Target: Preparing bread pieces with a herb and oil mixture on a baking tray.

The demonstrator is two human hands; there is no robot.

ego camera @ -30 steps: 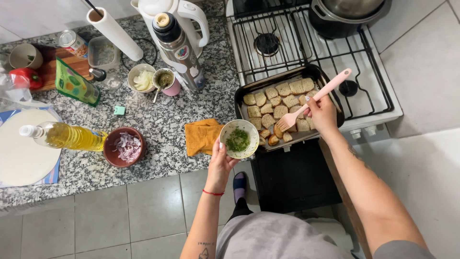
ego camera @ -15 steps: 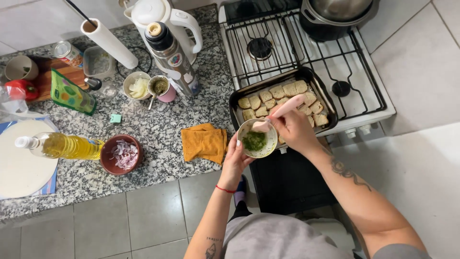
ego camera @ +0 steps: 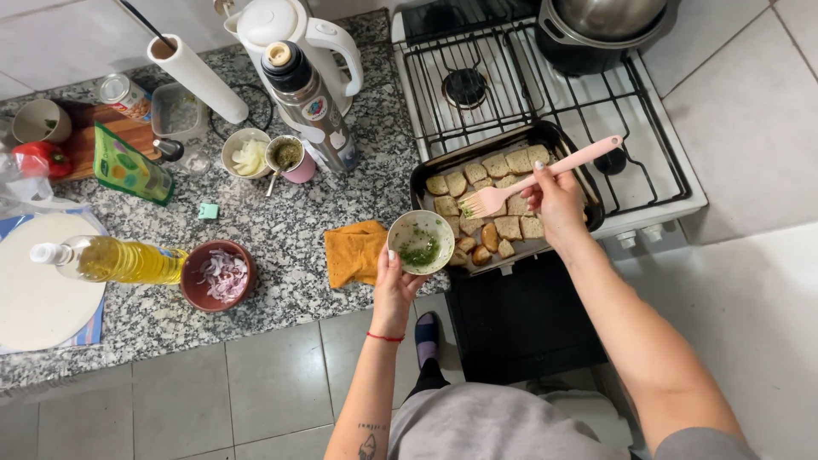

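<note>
A pink brush (ego camera: 535,180) is gripped by the right hand (ego camera: 558,200), its bristles laid on the bread slices (ego camera: 488,200) in the dark tray (ego camera: 545,135) on the stove (ego camera: 673,183). A small bowl (ego camera: 420,242) of green herb oil is cupped from below by the left hand (ego camera: 397,285), held at the tray's near corner. Just beside it, an orange cloth (ego camera: 356,251) is spread on the granite counter (ego camera: 281,221). Farther left, a bowl of onion (ego camera: 219,275) and an oil bottle (ego camera: 111,260) are seen.
</note>
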